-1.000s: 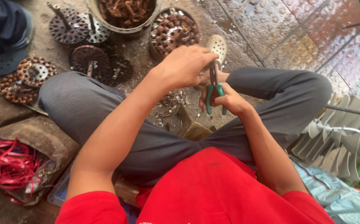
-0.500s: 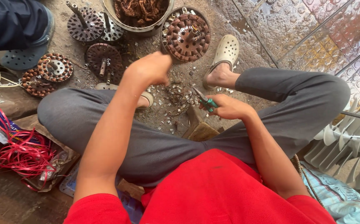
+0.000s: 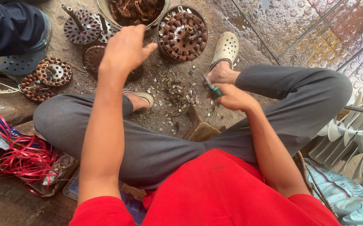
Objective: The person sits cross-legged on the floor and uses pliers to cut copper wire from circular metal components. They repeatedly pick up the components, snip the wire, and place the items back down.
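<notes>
**Seated worker, pliers, and motor stators on the floor**

Left hand (image 3: 125, 52): raised above the floor, fingers loosely spread, nothing in it. It hangs over a dark stator (image 3: 94, 58) and just in front of a metal bowl (image 3: 106, 12) holding copper wire (image 3: 135, 9).

Right hand (image 3: 231, 97): closed around green-handled pliers (image 3: 210, 88), the tool's tip pointing up and away, near the person's bare ankle. Whether the pliers' tip is open cannot be told.

Large stator (image 3: 184, 34): round, copper-wound, on the floor beside the bowl, well apart from both hands.

Scraps (image 3: 177, 92): small bits of paper and wire scattered on the floor between the crossed legs, next to a wood block (image 3: 200, 127).

Small stators (image 3: 53, 72): two near the left knee; another with a shaft (image 3: 81, 27) further off.

Other items: beige clog (image 3: 226, 48) on the person's foot; red strapping (image 3: 24, 157) in a tangle at left; white fan blades (image 3: 357, 134) at right; another person's dark trouser leg and sandal (image 3: 20, 62) at upper left.
</notes>
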